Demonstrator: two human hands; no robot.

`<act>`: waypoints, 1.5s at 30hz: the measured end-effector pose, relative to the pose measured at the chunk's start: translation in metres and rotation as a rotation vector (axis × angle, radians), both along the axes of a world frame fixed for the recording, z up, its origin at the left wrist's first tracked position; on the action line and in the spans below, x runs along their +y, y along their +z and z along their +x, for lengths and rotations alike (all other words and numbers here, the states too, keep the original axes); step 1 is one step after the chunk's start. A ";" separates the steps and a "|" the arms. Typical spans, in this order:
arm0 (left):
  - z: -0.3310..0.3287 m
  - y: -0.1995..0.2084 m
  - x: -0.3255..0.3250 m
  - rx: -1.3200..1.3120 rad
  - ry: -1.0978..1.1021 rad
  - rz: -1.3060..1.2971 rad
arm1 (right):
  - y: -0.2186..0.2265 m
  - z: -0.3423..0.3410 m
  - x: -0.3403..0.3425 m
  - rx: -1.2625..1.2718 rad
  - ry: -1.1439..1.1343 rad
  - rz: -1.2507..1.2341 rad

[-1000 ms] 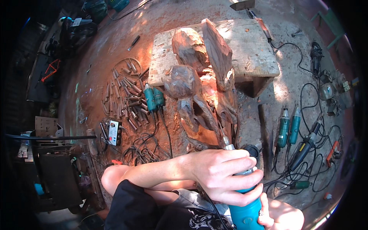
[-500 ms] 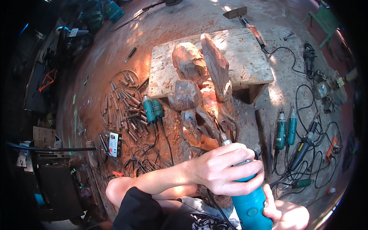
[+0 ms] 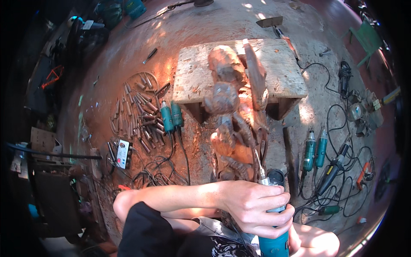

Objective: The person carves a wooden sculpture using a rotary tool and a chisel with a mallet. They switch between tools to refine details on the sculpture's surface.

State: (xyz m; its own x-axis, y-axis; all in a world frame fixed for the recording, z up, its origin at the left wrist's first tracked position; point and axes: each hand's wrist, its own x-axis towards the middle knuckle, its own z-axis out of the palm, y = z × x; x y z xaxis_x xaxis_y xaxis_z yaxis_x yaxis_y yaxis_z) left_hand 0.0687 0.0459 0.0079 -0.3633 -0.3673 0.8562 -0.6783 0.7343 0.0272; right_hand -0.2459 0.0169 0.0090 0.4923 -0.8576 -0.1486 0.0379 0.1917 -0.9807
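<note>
My left hand (image 3: 252, 207) is wrapped round the front of a teal die grinder (image 3: 274, 247), whose silver collet shows above my fingers. On the same tool, lower down, the fingers of my right hand (image 3: 294, 239) show at its right side; the rest of that hand is hidden. A thin pointed bit (image 3: 258, 159) sticks up from the grinder next to the lower right part of a reddish-brown wood carving (image 3: 227, 96). Whether the bit touches the wood I cannot tell. The carving's upper part leans over a low wooden bench (image 3: 192, 73), and its lower end reaches toward my lap.
Left of the bench lie many chisels (image 3: 139, 105) in a pile, two teal grinders (image 3: 167, 115) and a white power box (image 3: 123, 154). To the right are more rotary tools (image 3: 309, 150) among tangled cords. An adze-like tool (image 3: 270, 22) lies beyond the bench.
The carving stands more upright and sits a little further right and lower. The grinder, with both hands on it, has moved down, and its bit is now exposed. The view has shifted slightly.
</note>
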 end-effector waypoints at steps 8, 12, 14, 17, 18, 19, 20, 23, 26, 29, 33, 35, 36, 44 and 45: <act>0.029 0.021 0.067 -0.220 -0.021 0.051 | -0.034 0.056 0.046 0.023 0.273 -0.454; 0.045 0.023 0.095 -0.234 -0.063 0.075 | -0.022 0.085 0.061 -0.002 0.509 -0.658; 0.041 0.016 0.090 -0.140 -0.110 0.032 | -0.013 0.081 0.070 0.088 0.459 -0.588; 0.024 0.000 0.079 0.009 -0.155 -0.056 | -0.025 0.089 0.077 0.149 0.159 -0.567; 0.019 -0.004 0.075 0.026 -0.152 -0.096 | -0.031 0.094 0.072 0.163 0.064 -0.560; 0.015 -0.008 0.069 0.052 -0.160 -0.136 | -0.035 0.105 0.059 0.197 0.000 -0.444; 0.013 -0.011 0.064 0.065 -0.162 -0.174 | -0.043 0.121 0.041 0.214 -0.061 -0.328; 0.012 -0.014 0.056 0.081 -0.201 -0.184 | -0.085 0.163 0.024 0.186 -0.074 -0.412; 0.013 -0.017 0.044 0.096 -0.258 -0.191 | -0.093 0.177 0.028 0.298 -0.185 -0.544; 0.016 -0.019 0.042 0.093 -0.260 -0.139 | -0.100 0.176 0.021 0.284 -0.234 -0.376; 0.004 -0.022 0.025 0.098 -0.285 -0.141 | -0.087 0.175 0.005 0.207 -0.149 -0.232; 0.000 -0.023 0.017 0.100 -0.310 -0.129 | -0.075 0.171 -0.006 0.131 -0.108 -0.171; -0.003 -0.022 0.014 0.105 -0.326 -0.121 | -0.070 0.166 -0.011 0.081 -0.097 -0.134; -0.005 -0.021 -0.007 0.173 -0.320 -0.084 | -0.063 0.112 0.012 0.226 -0.136 -0.467; -0.006 -0.019 -0.013 0.196 -0.334 -0.089 | -0.045 0.100 0.020 0.212 -0.115 -0.526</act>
State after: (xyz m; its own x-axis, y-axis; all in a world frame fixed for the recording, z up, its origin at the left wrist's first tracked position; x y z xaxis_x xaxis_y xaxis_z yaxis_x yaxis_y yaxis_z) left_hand 0.0632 0.0332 -0.0115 -0.2763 -0.1779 0.9445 -0.3899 0.9190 0.0590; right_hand -0.1459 0.0367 -0.0364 0.3974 -0.8891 0.2270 -0.1776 -0.3173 -0.9316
